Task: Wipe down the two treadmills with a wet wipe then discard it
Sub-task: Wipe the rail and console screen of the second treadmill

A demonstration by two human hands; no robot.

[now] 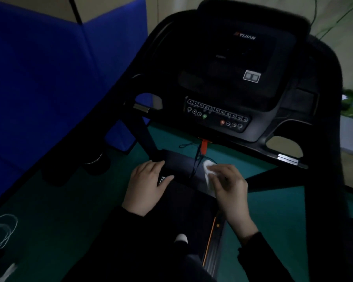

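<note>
A black treadmill fills the view, its console [228, 64] up top with a row of buttons [216, 115]. Lower down lies its dark motor cover [183, 161] at the head of the belt. My right hand [230, 186] presses a white wet wipe [208, 169] onto the right part of that cover, fingers curled over the wipe. My left hand [147, 184] rests flat on the cover's left end, fingers straight. An orange safety key [204, 146] with a dark cord hangs from the console just above the wipe.
A blue padded partition [49, 78] stands close on the left. Green floor [273, 210] surrounds the treadmill. The treadmill's right upright [322, 159] runs down the right side. White cable loops [2, 231] lie on the floor at lower left. Plants show at far right.
</note>
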